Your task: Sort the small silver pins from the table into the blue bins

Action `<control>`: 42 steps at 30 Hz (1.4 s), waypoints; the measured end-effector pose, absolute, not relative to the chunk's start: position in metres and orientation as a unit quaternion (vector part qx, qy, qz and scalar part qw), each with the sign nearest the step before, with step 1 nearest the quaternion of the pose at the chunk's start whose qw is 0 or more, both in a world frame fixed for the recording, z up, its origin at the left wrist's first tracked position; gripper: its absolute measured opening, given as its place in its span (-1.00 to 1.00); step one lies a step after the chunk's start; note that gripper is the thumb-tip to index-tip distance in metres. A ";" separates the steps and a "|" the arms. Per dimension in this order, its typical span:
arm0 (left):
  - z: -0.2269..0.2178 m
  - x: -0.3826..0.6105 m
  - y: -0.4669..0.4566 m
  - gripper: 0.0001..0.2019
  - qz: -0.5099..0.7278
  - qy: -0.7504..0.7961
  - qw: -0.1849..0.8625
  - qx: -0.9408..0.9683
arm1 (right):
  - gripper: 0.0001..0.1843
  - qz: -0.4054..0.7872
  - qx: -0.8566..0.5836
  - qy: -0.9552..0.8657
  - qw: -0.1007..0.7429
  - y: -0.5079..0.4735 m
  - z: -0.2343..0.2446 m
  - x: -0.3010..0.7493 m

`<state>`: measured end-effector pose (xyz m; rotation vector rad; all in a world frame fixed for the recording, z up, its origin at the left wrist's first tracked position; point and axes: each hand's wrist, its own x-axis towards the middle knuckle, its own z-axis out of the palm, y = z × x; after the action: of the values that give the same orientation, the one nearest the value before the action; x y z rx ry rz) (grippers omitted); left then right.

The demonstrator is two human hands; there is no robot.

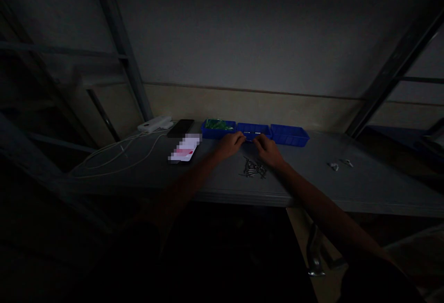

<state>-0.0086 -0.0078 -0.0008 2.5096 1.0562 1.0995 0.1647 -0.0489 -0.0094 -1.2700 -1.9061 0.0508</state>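
My left hand [231,144] and my right hand [268,149] meet at the front edge of the middle blue bin [266,130]. Both have their fingers closed in a pinch, tips turned toward each other. What they pinch, if anything, is too small and dark to make out. A few thin shiny metal pieces [257,132] show inside that bin. On the table just below my hands lies a loose pile of metal screws or pins [254,169], whose exact kind is unclear.
Left of the middle bin stands a blue bin with green packaging [217,124]; another blue bin [290,135] stands right. A lit phone [185,149], a dark phone [181,128] and a white power strip [155,123] with cables lie left. Small whitish scraps [333,166] lie right on the grey table [312,180].
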 end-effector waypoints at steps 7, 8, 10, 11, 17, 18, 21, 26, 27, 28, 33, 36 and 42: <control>0.001 -0.009 -0.009 -0.73 0.368 0.370 0.100 0.847 | -0.84 0.023 -0.487 -0.780 0.391 -0.053 -0.006 0.163; 0.001 -0.009 -0.009 -0.73 0.366 0.369 0.102 0.848 | -0.85 0.014 -0.486 -0.782 0.390 -0.053 -0.006 0.163; 0.001 -0.009 -0.010 -0.73 0.366 0.364 0.103 0.850 | -0.85 -0.003 -0.488 -0.780 0.392 -0.052 -0.006 0.163; 0.001 -0.008 -0.010 -0.73 0.367 0.362 0.103 0.851 | -0.84 -0.012 -0.490 -0.778 0.392 -0.052 -0.006 0.163; 0.001 -0.008 -0.011 -0.77 0.372 0.353 0.110 0.851 | -0.75 -0.053 -0.514 -0.764 0.387 -0.050 -0.008 0.164; 0.000 -0.008 -0.011 -0.77 0.373 0.349 0.114 0.852 | -0.73 -0.058 -0.519 -0.761 0.385 -0.050 -0.008 0.164; 0.000 -0.008 -0.011 -0.80 0.379 0.336 0.126 0.853 | -0.70 -0.069 -0.531 -0.752 0.385 -0.051 -0.007 0.164; 0.000 -0.009 -0.011 -0.80 0.379 0.348 0.120 0.849 | -0.73 -0.040 -0.520 -0.751 0.405 -0.053 -0.005 0.163; 0.000 -0.009 -0.011 -0.79 0.379 0.353 0.117 0.848 | -0.74 -0.031 -0.517 -0.751 0.409 -0.053 -0.005 0.163; 0.001 -0.009 -0.011 -0.79 0.379 0.357 0.113 0.846 | -0.75 -0.023 -0.515 -0.752 0.411 -0.054 -0.005 0.163; 0.002 -0.009 -0.012 -0.76 0.375 0.365 0.119 0.844 | -0.79 -0.022 -0.503 -0.764 0.404 -0.054 -0.005 0.163; 0.002 -0.009 -0.012 -0.78 0.381 0.357 0.128 0.843 | -0.79 -0.040 -0.505 -0.758 0.411 -0.055 -0.003 0.163; -0.001 -0.009 -0.009 -0.82 0.392 0.314 0.139 0.853 | -0.71 -0.040 -0.505 -0.755 0.416 -0.057 -0.001 0.163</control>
<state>-0.0089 -0.0093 -0.0009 2.4669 0.9066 1.1334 0.1627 -0.0566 -0.0010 -1.2672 -1.8961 -0.1002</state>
